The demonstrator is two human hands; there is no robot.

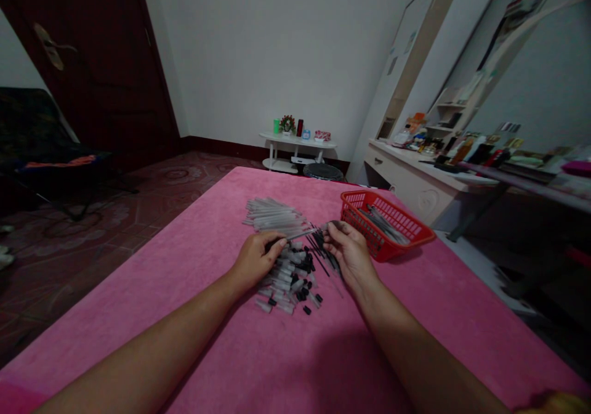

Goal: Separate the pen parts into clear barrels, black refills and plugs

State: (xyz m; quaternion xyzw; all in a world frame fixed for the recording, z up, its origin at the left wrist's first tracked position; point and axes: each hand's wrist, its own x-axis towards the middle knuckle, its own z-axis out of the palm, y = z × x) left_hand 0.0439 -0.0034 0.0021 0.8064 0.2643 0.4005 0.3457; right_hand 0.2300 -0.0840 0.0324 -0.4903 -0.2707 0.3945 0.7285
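Observation:
My left hand (257,257) is closed on one end of a thin pen barrel (302,235), which points right toward my other hand. At the barrel's far end, the fingers of my right hand (351,252) are pinched together; what they hold there is too small and blurred to make out. Beyond my hands lies a pile of clear pen barrels (272,214). Dark, thin pen refills (319,255) are spread under and beside my right hand. Nearer to me are several translucent pen caps (280,286) mixed with small black plugs (307,310).
A red basket (385,251) with several pens (388,226) stands right of my right hand. Everything lies on a pink cloth-covered table (184,291). Behind are a white stand (298,142) and a round dark stool (323,170). A cluttered dresser (415,177) stands at right.

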